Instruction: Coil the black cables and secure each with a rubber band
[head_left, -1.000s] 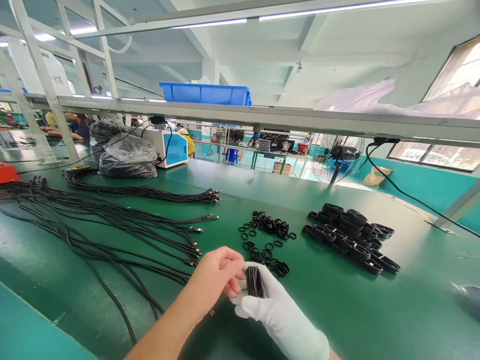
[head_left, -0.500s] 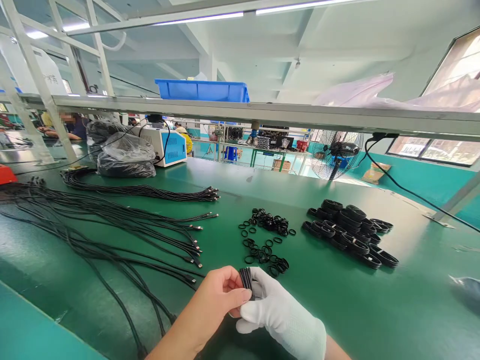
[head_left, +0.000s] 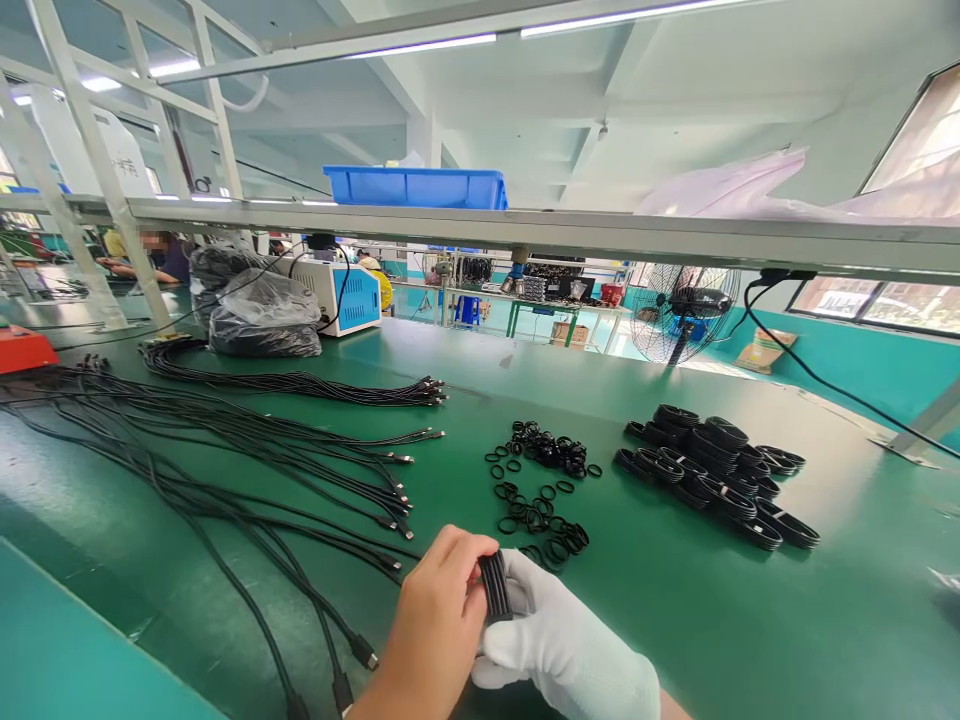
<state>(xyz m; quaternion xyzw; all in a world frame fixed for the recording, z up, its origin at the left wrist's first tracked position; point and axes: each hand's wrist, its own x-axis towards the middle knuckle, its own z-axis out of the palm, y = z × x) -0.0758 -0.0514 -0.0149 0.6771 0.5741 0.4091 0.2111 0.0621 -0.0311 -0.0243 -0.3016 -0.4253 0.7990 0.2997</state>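
Black cable [head_left: 496,587], tightly coiled

Coiled cable [head_left: 496,587], rings [head_left: 559,453] — black; right glove [head_left: 544,632] white; tabletop [head_left: 720,640] green; tray [head_left: 416,188] — blue.

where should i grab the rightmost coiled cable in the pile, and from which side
Probably by the outer long side of the coiled cable, coming from the right: it lies as a flattened loop at the edge of the pile, its left side close to neighbouring coils, its right side facing outward.
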